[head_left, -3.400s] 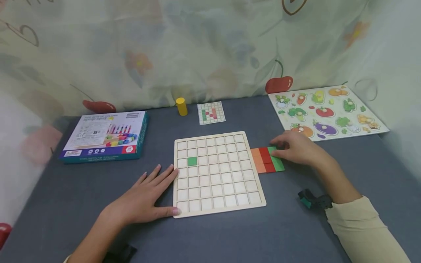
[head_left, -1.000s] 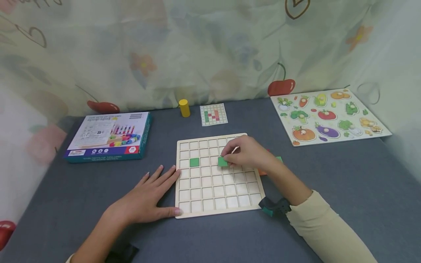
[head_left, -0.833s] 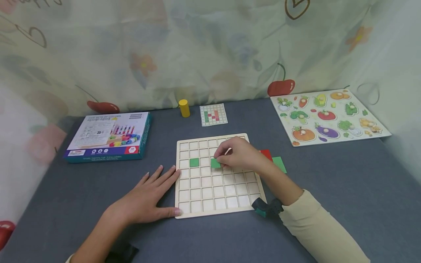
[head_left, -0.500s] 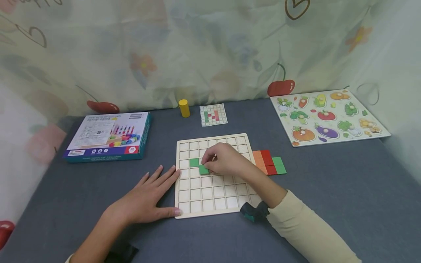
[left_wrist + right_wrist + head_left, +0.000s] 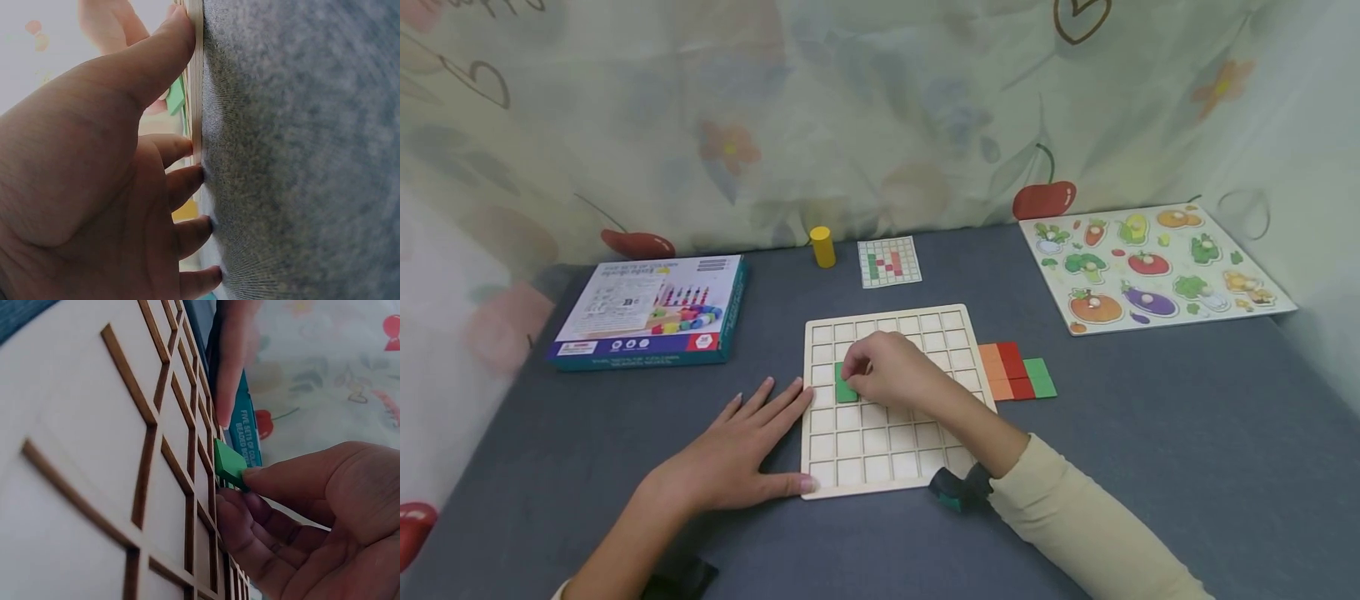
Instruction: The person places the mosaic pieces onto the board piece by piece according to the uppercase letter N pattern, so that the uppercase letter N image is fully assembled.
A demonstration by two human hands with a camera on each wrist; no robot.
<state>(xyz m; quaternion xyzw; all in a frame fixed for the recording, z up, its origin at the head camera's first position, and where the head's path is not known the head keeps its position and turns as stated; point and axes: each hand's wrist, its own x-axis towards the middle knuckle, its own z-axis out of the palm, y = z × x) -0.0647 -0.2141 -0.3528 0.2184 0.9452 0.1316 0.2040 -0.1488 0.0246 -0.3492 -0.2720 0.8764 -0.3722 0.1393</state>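
Note:
My right hand [image 5: 891,371] pinches a small green square tile [image 5: 230,461] between thumb and fingers, low over the wooden grid board [image 5: 887,488]. In the head view this tile overlaps the cell just below another green tile [image 5: 840,371] on the board, and the two look like one green strip. The right wrist view shows the held tile tilted, an edge toward the grid. My left hand [image 5: 730,458] lies with fingers spread on the dark cloth, its thumb and index fingertip at the board's left edge. The left wrist view shows the thumb [image 5: 169,47] against the wooden rim.
Beside the board's right edge lie orange tiles [image 5: 995,367], red tiles [image 5: 1015,367] and green tiles [image 5: 1040,377]. Behind it are a printed grid card [image 5: 890,262] and a yellow cylinder [image 5: 823,247]. A toy box [image 5: 643,312] sits back left, a vegetable puzzle board [image 5: 1157,271] back right.
My right hand has taken a green tile from the right-hand row and carried it left across the board to just below the other green tile. My left hand stays at the board's edge.

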